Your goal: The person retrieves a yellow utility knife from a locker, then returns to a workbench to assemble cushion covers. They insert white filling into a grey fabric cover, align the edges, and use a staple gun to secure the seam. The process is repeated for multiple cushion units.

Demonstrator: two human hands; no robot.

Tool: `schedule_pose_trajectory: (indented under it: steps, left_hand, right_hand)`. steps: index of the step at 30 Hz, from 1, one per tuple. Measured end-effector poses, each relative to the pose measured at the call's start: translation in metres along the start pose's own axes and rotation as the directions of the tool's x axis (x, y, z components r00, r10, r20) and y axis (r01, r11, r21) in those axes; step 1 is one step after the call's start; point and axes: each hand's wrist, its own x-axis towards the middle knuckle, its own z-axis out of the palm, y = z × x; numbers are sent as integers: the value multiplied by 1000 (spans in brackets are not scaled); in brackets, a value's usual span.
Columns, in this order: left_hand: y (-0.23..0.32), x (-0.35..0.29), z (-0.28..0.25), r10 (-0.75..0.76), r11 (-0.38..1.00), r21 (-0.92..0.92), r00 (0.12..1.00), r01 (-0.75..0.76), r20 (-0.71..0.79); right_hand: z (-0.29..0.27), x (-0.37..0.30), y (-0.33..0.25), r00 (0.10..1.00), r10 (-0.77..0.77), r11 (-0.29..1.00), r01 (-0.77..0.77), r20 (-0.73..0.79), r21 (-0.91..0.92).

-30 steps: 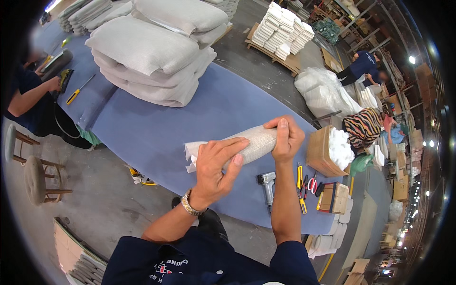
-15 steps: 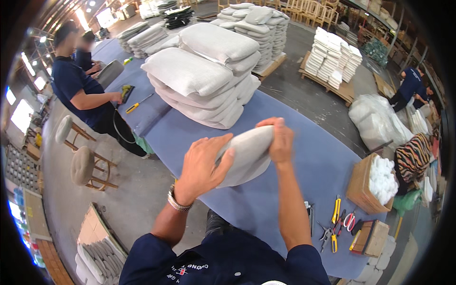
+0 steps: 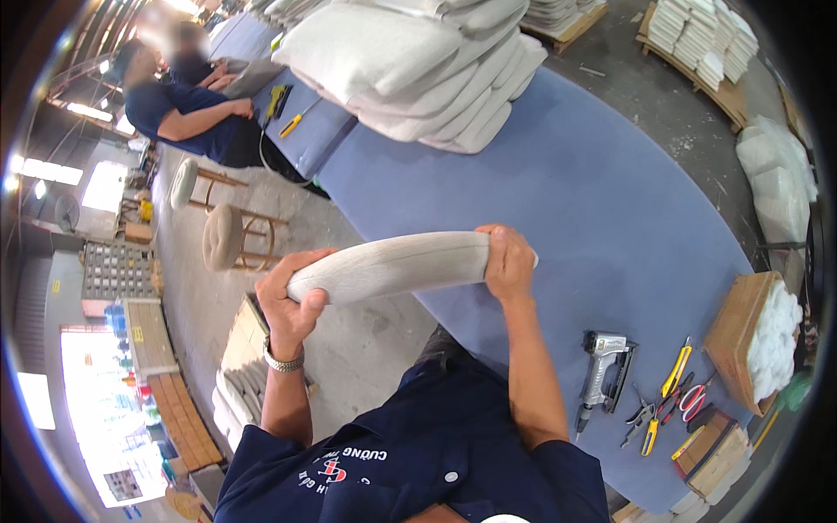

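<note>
A light grey upholstered cushion (image 3: 392, 266) is held up between my hands, its long seamed edge turned toward me and slightly bowed. My left hand (image 3: 295, 301) is closed round its left end, thumb on the near side. At the other end, my right hand (image 3: 508, 266) grips the fabric with the fingers wrapped over. The cushion is over the near edge of the blue-covered table (image 3: 593, 218), partly above the floor. Beyond it rises a stack of similar grey cushions (image 3: 410, 74).
On the table's right lie a staple gun (image 3: 602, 370), a yellow cutter (image 3: 676, 368) and red-handled pliers (image 3: 695, 401). A cardboard box (image 3: 731, 327) holds white stuffing. Two stools (image 3: 225, 237) stand left. A co-worker (image 3: 187, 118) stands at the table's far left, another person behind.
The cushion has come nearer to me and turned edge-on. My left hand has shifted from its face to its left end. The view has swung, bringing the staple gun fully into sight.
</note>
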Motion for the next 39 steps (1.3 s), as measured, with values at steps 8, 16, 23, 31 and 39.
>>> schedule_pose_trajectory:
  steps: [8, 16, 23, 31, 39]
  left_hand:
    - [-75, -84, -28, -268, 919, -339, 951, 203, -155]
    - [-96, -157, 50, -463, 548, -779, 886, 304, 20]
    - [-109, -177, 150, -533, 431, -421, 602, 798, 595]
    - [-165, -141, 195, -346, 922, 54, 756, 382, 556]
    - [-151, -120, 248, -250, 965, 238, 653, 109, 715]
  right_hand:
    - [-5, -51, 91, 747, 633, 530, -609, 203, 590]
    - [-117, -52, 88, 862, 498, 582, -257, -89, 772]
    - [-160, -64, 97, 815, 474, 881, -437, -333, 184]
    - [-159, -60, 105, 809, 481, 872, -404, -338, 276]
    - [-172, -95, 120, 819, 459, 871, -337, -345, 357]
